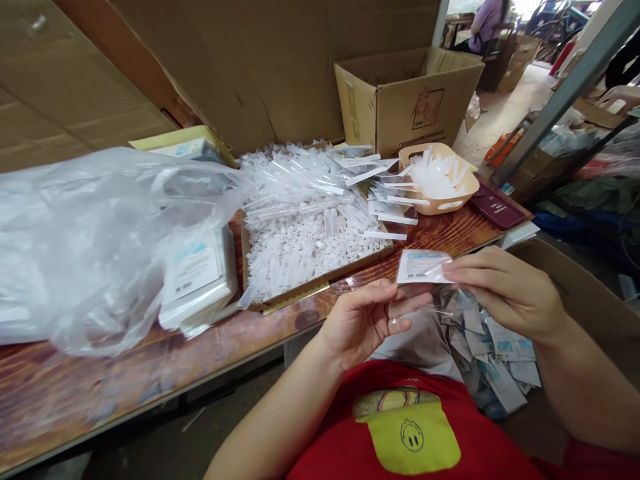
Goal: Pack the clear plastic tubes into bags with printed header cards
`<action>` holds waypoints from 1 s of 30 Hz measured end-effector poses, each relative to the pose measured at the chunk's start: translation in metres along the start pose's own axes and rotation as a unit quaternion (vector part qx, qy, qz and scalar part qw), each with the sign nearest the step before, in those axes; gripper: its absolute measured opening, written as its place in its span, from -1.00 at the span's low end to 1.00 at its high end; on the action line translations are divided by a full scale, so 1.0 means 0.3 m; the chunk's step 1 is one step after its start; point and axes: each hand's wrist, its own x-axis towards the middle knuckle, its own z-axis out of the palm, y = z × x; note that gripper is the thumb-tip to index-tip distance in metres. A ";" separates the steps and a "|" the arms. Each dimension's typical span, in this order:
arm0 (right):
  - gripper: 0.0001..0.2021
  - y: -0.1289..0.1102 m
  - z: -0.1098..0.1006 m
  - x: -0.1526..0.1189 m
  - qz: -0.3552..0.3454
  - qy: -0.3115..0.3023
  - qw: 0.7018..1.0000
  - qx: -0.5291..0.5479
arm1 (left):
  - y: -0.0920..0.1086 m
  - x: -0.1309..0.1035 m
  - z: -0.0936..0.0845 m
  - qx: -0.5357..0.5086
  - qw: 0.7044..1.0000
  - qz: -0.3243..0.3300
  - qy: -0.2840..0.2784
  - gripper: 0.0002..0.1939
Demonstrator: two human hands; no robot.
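My right hand (pixel 510 293) pinches the right end of a small clear plastic packet (pixel 423 265) with a white and blue printed card and a barcode in it. Close to the packet's lower left corner is my left hand (pixel 367 320), its fingers apart and loosely curled; whether it touches the clear film I cannot tell. Beyond my hands, a shallow cardboard tray (pixel 320 280) is heaped with small white strips (pixel 300 220) in clear wrap. More packets (pixel 393 210) with cards and white strips lie on its right side. Below my right hand, many similar packets (pixel 505 347) fill an open carton.
An orange basket (pixel 440 203) of white strips stands right of the tray, beside a dark red phone-like case (pixel 500 207). Behind is an open cardboard box (pixel 410 107). A large plastic bag (pixel 100 247) and a stack of packets (pixel 197 280) lie left. A person (pixel 487 27) sits far back.
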 end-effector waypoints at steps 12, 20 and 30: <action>-0.80 -0.108 0.078 -0.013 0.371 0.074 0.852 0.361 | 0.028 -0.071 0.004 0.337 0.921 0.186 -0.062 -0.60; -0.72 -0.117 0.117 -0.024 0.245 -0.114 0.849 0.455 | 0.044 -0.135 -0.006 0.419 0.896 0.120 -0.087 -0.88; -0.75 -0.164 0.140 -0.022 0.206 -0.118 0.882 0.407 | 0.084 -0.171 0.010 0.497 0.852 0.100 -0.133 -0.93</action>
